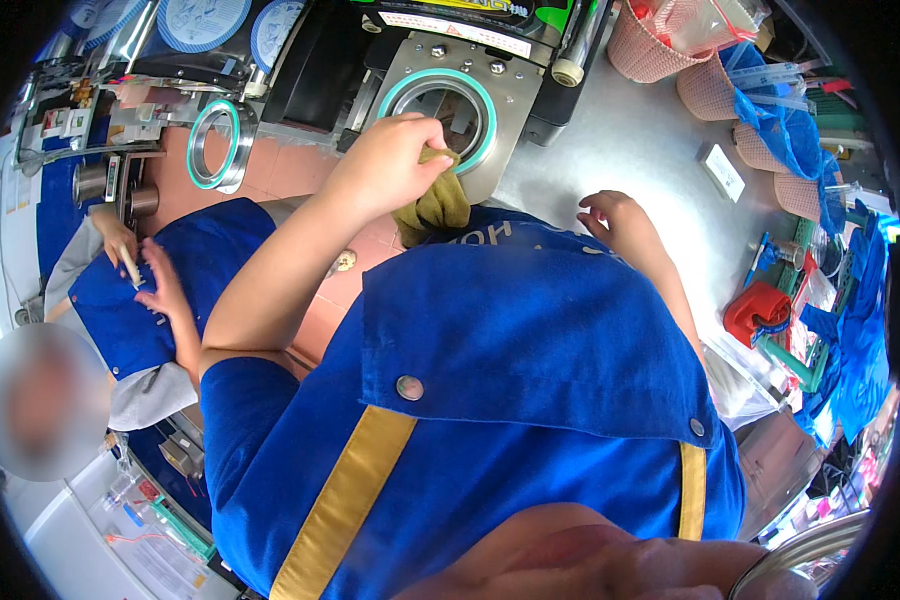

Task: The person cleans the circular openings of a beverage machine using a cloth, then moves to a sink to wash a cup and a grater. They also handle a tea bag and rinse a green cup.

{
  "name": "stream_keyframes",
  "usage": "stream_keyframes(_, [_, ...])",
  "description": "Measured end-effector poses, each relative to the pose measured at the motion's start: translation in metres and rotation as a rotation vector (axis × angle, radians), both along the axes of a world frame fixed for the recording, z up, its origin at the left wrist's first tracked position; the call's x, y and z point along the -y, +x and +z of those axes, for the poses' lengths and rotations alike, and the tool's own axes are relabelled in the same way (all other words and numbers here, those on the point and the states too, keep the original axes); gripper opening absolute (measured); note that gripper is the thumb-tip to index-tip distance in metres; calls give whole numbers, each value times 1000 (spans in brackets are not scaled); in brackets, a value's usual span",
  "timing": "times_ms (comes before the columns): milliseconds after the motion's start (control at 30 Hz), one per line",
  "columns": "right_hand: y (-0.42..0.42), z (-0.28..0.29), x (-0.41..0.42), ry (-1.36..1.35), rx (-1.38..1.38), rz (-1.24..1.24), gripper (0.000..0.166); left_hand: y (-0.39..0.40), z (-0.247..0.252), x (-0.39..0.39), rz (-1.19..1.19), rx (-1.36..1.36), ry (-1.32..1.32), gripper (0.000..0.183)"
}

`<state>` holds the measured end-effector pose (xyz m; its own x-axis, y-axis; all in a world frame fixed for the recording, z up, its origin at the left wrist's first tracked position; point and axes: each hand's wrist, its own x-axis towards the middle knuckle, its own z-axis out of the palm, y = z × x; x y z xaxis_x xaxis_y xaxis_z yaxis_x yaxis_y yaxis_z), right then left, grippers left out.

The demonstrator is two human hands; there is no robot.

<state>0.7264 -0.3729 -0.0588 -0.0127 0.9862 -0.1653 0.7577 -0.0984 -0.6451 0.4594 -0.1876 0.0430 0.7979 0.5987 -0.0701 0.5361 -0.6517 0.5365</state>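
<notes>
An olive-green cloth (439, 202) is gripped in my left hand (401, 161), bunched between thumb and fingers, its folds hanging down in front of my blue apron. That hand is over the near left edge of a steel plate (508, 112) with a turquoise-rimmed round opening (487, 112). The plate juts out from a black cup sealing machine (450, 22). To the right, my right hand (621, 221) is over the steel counter (570, 165), fingers loosely curled and apart, holding nothing. Whether it touches the counter I cannot tell.
A co-worker in a blue apron (210, 232) stands at left, hands holding a small pale object (129, 264). Another turquoise-rimmed ring (214, 144) projects nearby. Woven baskets (652, 49) line the counter's right side, with a small white box (722, 172) and a red cloth item (756, 311).
</notes>
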Motion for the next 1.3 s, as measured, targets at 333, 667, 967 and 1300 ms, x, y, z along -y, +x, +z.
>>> stream_keyframes(333, [4,-7,17,-12,-15,-48,17,10,5,7,7,-188,141,16])
stream_keyframes(667, [2,-5,17,25,-14,-53,17,11,12,6,19,-264,151,18])
stream_keyframes(967, [0,-5,20,28,-25,-10,16,24,12,13,5,-319,160,20])
stream_keyframes(1300, [2,-4,12,22,-12,-9,18,27,20,4,13,-437,177,21])
